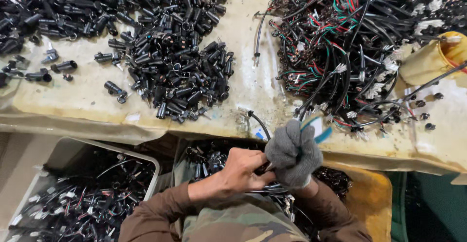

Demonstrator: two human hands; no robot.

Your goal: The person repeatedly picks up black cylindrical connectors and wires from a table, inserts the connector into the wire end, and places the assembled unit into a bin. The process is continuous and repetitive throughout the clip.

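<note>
Black cable assembly [272, 189], thin and partly hidden, sits pinched between two hands at the bench edge, running from under the bare left hand [242, 171] toward the gloved right hand [294, 153]. Left fingers [253, 160] are curled nearly closed over the wire, thumb and forefinger meeting the glove. Grey knit fingers [287, 139] of the right hand are bunched in a fist around a blue-handled tool [318, 127], whose grips jut out above the knuckles; its working end is hidden inside the fist.

Beyond the fingertips, on the worn cream worktop [243, 37], a heap of black cylindrical connector housings [165, 66] spreads away to the left, and a tangle of black leads with red, green and white cores [340, 52] lies to the right, near a yellow cloth bag [433, 59]. Below the left wrist stands a white bin of finished wired pieces [82, 198]; under the right wrist is a yellow crate [369, 193], with more black parts between them.

Judging by its look, the cable is light and limp, likely to droop and snag on neighbours, with smooth insulation that may slip in a glove. Gripping it close to the end being worked, just short of the bare conductors, seems the surest hold; the fine exposed strands look easily bent.
</note>
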